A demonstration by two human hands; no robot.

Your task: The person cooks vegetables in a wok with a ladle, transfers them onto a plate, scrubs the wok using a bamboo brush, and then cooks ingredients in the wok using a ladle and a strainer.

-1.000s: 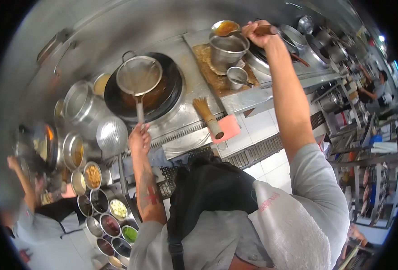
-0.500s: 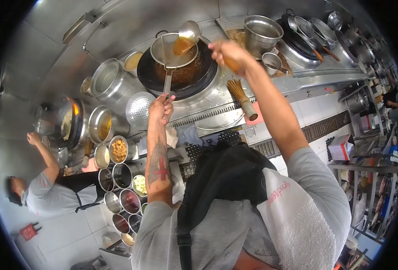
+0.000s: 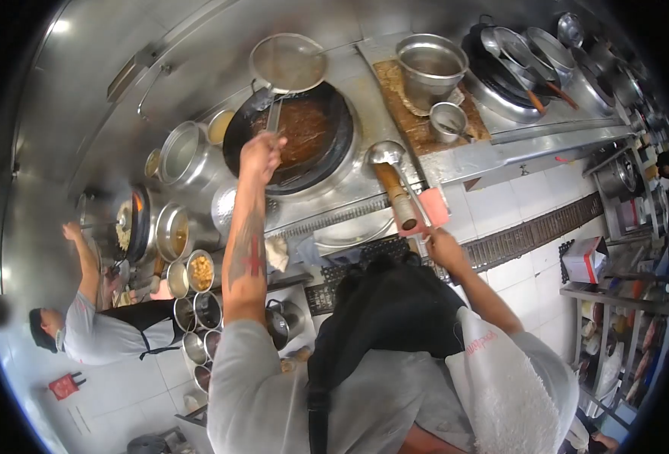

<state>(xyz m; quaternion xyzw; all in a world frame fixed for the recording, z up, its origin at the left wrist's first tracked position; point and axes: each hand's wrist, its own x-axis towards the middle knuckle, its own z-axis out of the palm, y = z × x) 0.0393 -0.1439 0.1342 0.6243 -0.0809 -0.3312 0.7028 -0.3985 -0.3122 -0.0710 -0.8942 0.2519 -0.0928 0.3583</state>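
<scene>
My left hand (image 3: 261,157) is closed around the handle of a round mesh strainer (image 3: 289,64), held up over the far edge of a black wok (image 3: 342,163). Brown sauce (image 3: 300,132) covers the wok's bottom. My right hand (image 3: 444,248) grips the long handle of a metal ladle (image 3: 386,153) near the counter's front edge. The ladle's bowl sits at the bristle end of a bamboo wok brush (image 3: 399,203), to the right of the wok; I cannot tell whether they touch. Below the left forearm a perforated skimmer (image 3: 224,208) is partly hidden.
A steel pot (image 3: 431,68) and a small metal cup (image 3: 448,121) stand on a board (image 3: 474,136) at right. More woks and strainers lie beyond. Left are pots (image 3: 183,155) and several ingredient tins (image 3: 200,271). A co-worker (image 3: 115,325) works at another wok (image 3: 141,227).
The strainer has moved from over the sauce to the wok's far side. My right hand has brought the ladle from above the strainer down and right, beside the brush.
</scene>
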